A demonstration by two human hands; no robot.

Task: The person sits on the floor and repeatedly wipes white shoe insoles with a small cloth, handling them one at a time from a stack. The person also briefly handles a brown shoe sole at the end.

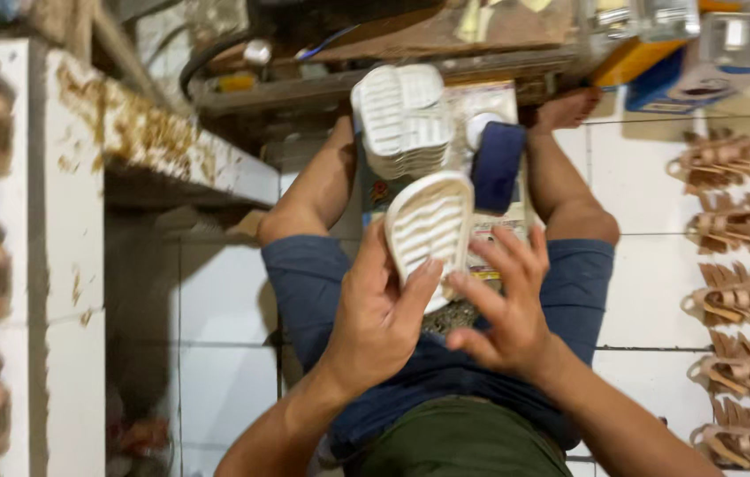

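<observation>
This looks like a small shoe-making workshop, with a stack of white soles (401, 119), rows of strappy sandal tops (733, 296) on the tiled floor (649, 274), and a glue-stained workbench (140, 132).

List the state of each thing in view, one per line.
Left hand: gripping the white sole, thumb on its ribbed face.
Right hand: open, fingers spread, fingertips by the sole's edge.
White sole: held up, ribbed side showing.
Stack of white soles: piled, ribbed side up.
Blue block: resting beside the stack.
Tan strap uppers: laid out in rows on the tiled floor.
</observation>
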